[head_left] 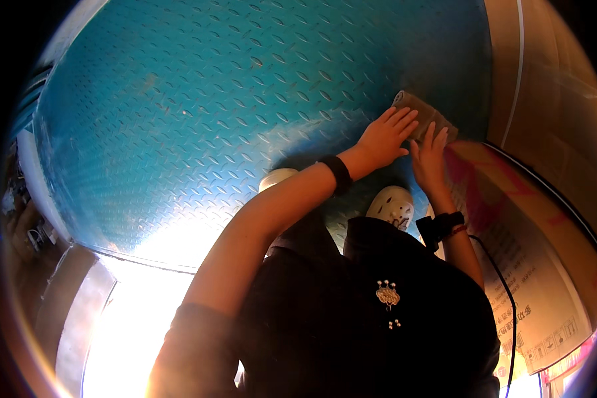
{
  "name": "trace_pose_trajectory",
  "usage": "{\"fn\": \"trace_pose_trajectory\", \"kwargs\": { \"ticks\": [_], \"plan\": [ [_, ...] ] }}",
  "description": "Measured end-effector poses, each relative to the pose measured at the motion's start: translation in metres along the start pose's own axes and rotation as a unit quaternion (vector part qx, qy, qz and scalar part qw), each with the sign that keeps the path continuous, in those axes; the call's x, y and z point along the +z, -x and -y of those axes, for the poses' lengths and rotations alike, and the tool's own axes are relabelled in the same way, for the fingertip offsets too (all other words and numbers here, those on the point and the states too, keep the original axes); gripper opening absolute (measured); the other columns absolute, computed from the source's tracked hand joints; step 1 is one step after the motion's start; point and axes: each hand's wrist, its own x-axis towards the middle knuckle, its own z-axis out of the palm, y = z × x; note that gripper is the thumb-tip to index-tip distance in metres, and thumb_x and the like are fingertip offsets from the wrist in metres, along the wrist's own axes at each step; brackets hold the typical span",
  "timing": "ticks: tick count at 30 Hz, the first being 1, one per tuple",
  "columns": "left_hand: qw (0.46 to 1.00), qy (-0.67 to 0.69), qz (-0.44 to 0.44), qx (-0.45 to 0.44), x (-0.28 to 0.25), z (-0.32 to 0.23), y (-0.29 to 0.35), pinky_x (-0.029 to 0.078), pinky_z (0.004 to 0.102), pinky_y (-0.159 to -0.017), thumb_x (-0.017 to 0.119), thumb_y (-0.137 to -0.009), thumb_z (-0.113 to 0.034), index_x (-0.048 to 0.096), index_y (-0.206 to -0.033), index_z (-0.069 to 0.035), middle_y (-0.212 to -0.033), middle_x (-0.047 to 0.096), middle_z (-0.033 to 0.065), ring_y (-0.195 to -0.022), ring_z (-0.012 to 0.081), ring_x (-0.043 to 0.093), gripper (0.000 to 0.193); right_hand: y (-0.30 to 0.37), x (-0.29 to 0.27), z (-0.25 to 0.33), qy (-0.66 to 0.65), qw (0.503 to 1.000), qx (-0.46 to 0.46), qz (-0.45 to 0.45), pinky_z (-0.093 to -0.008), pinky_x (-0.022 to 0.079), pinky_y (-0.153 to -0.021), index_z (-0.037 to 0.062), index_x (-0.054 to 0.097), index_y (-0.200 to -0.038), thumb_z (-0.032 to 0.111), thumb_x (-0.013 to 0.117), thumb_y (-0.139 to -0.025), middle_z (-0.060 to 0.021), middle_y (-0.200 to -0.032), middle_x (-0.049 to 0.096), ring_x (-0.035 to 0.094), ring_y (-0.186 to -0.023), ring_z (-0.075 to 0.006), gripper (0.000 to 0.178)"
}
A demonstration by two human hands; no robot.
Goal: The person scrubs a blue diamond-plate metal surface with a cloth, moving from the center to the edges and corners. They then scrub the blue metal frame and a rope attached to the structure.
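A greyish-brown roll (426, 113), like a rolled-up cloth or sheet, lies at the right on a blue-green metal floor (212, 99) with a raised tread pattern. Its pale, coiled end points to the far left. My left hand (383, 137) reaches across with fingers stretched out over the roll's near side. Beside it, my right hand (430, 158) has its fingers extended against the roll's right part. Both hands appear to rest on it with flat, ungripping fingers. Part of the roll is hidden beneath the fingers.
My shoes (391, 207) stand just behind my hands. A large printed cardboard sheet (530, 285) leans at the right, close to my right forearm. A black cable (511, 298) hangs from the device on my right wrist. A brown panel (537, 86) borders the floor.
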Motion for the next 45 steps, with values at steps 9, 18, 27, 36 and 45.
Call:
{"fn": "trace_pose_trajectory", "kwargs": {
  "ticks": [9, 18, 27, 36, 45],
  "plan": [
    [0.988, -0.141, 0.058, 0.012, -0.012, 0.014, 0.021, 0.02, 0.0411, -0.11, 0.068, -0.069, -0.044, 0.036, -0.135, -0.001, -0.145, 0.027, 0.0131, -0.135, 0.0276, 0.025, 0.085, 0.004, 0.01, 0.028, 0.088, 0.993, -0.04, -0.067, -0.0508, 0.026, -0.104, -0.0019, 0.024, -0.14, 0.033, 0.049, -0.09, -0.0352, -0.141, 0.016, 0.02, -0.13, -0.0498, 0.066],
    [0.985, -0.09, 0.133, -0.062, -0.115, 0.091, 0.15, 0.02, 0.0403, -0.111, 0.065, -0.075, -0.029, 0.024, -0.141, -0.004, -0.149, 0.02, 0.0109, -0.137, 0.0254, 0.02, 0.082, 0.0, 0.02, 0.142, -0.045, 0.957, -0.285, -0.039, -0.0462, 0.042, -0.083, 0.0065, 0.043, -0.13, 0.032, 0.062, -0.08, -0.0248, -0.131, 0.04, 0.04, -0.119, -0.0418, 0.059],
    [0.948, -0.129, 0.232, -0.176, -0.148, 0.083, 0.248, 0.018, 0.0433, -0.111, 0.053, -0.088, -0.024, 0.026, -0.142, -0.015, -0.149, 0.021, 0.0032, -0.137, 0.0179, 0.023, 0.062, 0.031, 0.055, 0.195, 0.017, 0.909, -0.416, 0.024, -0.0429, 0.036, -0.091, -0.0009, 0.052, -0.122, 0.039, 0.054, -0.084, -0.0244, -0.132, 0.04, 0.037, -0.12, -0.0407, 0.056],
    [0.941, -0.123, 0.302, -0.086, -0.133, 0.075, 0.201, 0.016, 0.0459, -0.111, 0.042, -0.094, -0.026, 0.029, -0.141, -0.015, -0.149, 0.022, 0.0052, -0.138, 0.0205, 0.02, 0.05, 0.024, 0.042, 0.17, 0.061, 0.922, -0.381, -0.02, -0.0476, 0.035, -0.092, 0.0025, 0.059, -0.114, 0.022, 0.05, -0.085, -0.0147, -0.126, 0.051, 0.048, -0.113, -0.0319, 0.037],
    [0.983, -0.038, 0.164, -0.069, -0.083, 0.04, 0.104, 0.017, 0.0463, -0.11, 0.042, -0.092, -0.041, 0.034, -0.138, -0.018, -0.147, 0.028, 0.0019, -0.136, 0.0173, 0.025, 0.053, 0.027, 0.0, 0.063, 0.157, 0.96, -0.228, -0.028, -0.0398, 0.039, -0.095, 0.007, 0.058, -0.114, 0.016, 0.051, -0.085, -0.012, -0.128, 0.051, 0.049, -0.116, -0.0268, 0.031]
  ]
}}
